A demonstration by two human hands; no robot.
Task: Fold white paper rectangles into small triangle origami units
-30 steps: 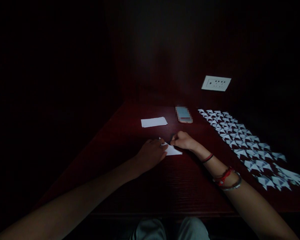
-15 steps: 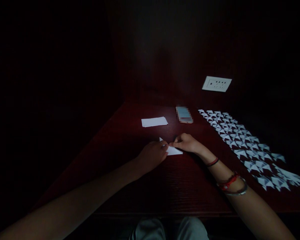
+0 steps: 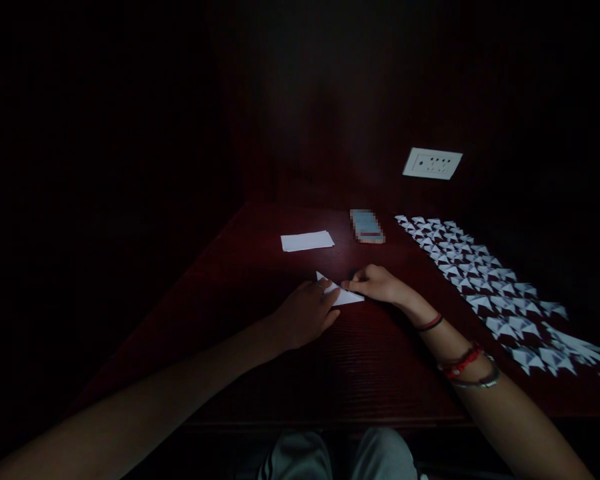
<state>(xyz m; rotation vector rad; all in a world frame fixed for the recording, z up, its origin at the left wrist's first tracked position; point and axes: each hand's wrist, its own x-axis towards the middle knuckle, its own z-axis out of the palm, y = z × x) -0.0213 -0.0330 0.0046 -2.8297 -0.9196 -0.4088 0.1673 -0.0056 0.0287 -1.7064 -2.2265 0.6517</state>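
A white sheet of paper (image 3: 349, 298) folded into a triangle lies on the dark red table (image 3: 370, 360). My left hand (image 3: 307, 310) rests flat on its left part, fingers spread, with the fingertips pressing on the paper. At the paper's upper right edge is my right hand (image 3: 375, 283), its thumb and fingers pinched together on the fold. A dark spot beside the right fingers is too dim to make out. Part of the paper is hidden under the left fingers.
Behind the hands lies a small stack of white paper (image 3: 307, 241). A blurred phone (image 3: 367, 226) is to its right. Rows of folded white paper pieces (image 3: 485, 270) cover the table's right side. A power socket (image 3: 433, 163) is on the wall.
The left fingers have spread from a closed grip and now lie flatter on the paper. My right hand stays at the fold. The whole view has shifted slightly.
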